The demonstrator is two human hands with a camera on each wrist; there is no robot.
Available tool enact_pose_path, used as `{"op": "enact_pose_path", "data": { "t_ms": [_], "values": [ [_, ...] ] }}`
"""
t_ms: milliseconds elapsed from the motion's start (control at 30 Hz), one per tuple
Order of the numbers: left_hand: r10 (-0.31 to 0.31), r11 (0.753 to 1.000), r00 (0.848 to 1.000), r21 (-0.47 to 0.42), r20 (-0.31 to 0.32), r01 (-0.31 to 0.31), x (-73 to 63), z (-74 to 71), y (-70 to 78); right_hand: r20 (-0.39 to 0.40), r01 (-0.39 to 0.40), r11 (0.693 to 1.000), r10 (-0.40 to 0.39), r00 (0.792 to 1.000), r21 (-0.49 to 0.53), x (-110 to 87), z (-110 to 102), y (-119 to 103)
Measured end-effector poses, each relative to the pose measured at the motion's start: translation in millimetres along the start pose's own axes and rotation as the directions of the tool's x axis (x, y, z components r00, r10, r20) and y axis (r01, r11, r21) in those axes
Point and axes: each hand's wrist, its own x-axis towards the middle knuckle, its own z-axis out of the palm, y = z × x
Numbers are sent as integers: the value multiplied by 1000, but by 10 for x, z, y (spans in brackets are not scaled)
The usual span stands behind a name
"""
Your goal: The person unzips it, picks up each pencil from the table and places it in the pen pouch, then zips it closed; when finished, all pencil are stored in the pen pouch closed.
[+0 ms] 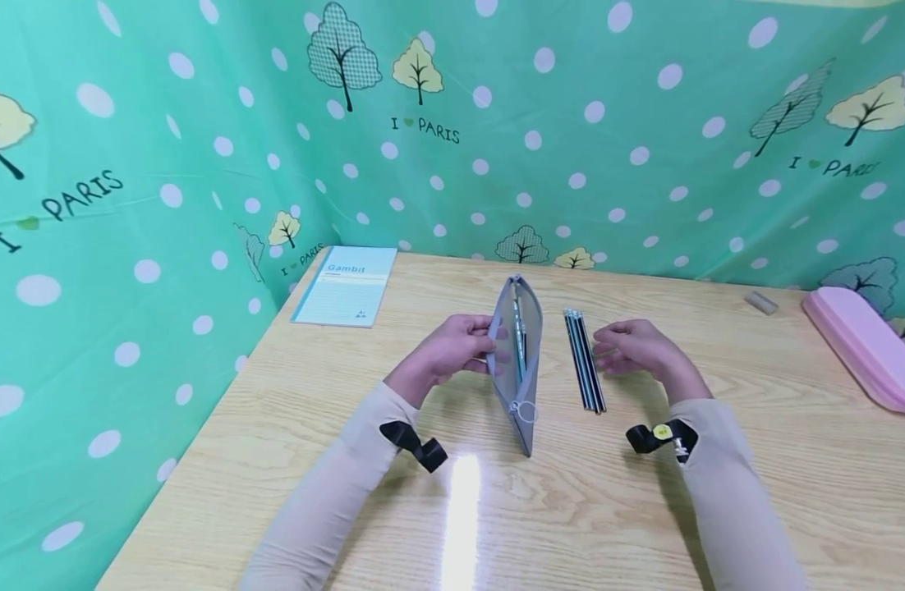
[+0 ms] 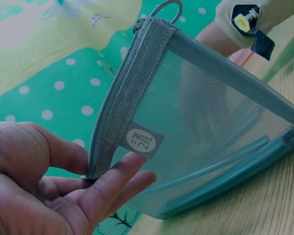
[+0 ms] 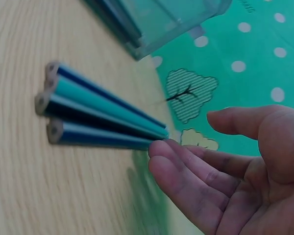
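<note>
My left hand [image 1: 456, 349] pinches the rim of a grey mesh zip pouch [image 1: 504, 387], thumb on one side and fingers on the other. The pouch stands on edge with its mouth unzipped and spread. Several pencils [image 1: 521, 349] lie inside, visible through the mesh in the left wrist view. To the right of the pouch, a bundle of several dark blue and green pencils [image 1: 585, 361] lies side by side on the table. My right hand [image 1: 637, 353] is just beside this bundle, fingers loosely bent and holding nothing; its fingertips come right at the pencils' ends in the right wrist view.
A light blue notebook [image 1: 345, 287] lies at the back left of the wooden table [image 1: 718, 345]. At the back right are a small grey eraser-like block [image 1: 761, 303] and a pink case [image 1: 866, 349]. A green patterned cloth [image 1: 452, 189] hangs behind and along the left.
</note>
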Motion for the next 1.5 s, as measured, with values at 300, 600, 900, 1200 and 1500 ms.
{"op": "enact_pose_path", "data": {
  "t_ms": [300,600,900,1200,1500],
  "values": [
    [10,1000,1000,-6,-4,-10,-6,-23,-42,19,-58,998,59,998,-38,126,-11,-54],
    [-4,1000,1000,-24,-10,4,-16,-12,0,-5,-69,994,69,998,-85,184,-19,-28],
    [-7,1000,1000,-28,-8,7,-32,-2,8,-135,-120,965,91,987,-232,267,70,-55],
    [1,1000,1000,-18,-2,-1,-21,-9,-6,-199,-131,953,77,977,-274,298,107,-35],
    [-4,999,1000,-35,-7,4,-38,-13,1,-214,-108,934,35,976,-340,298,147,3]
  ]
}}
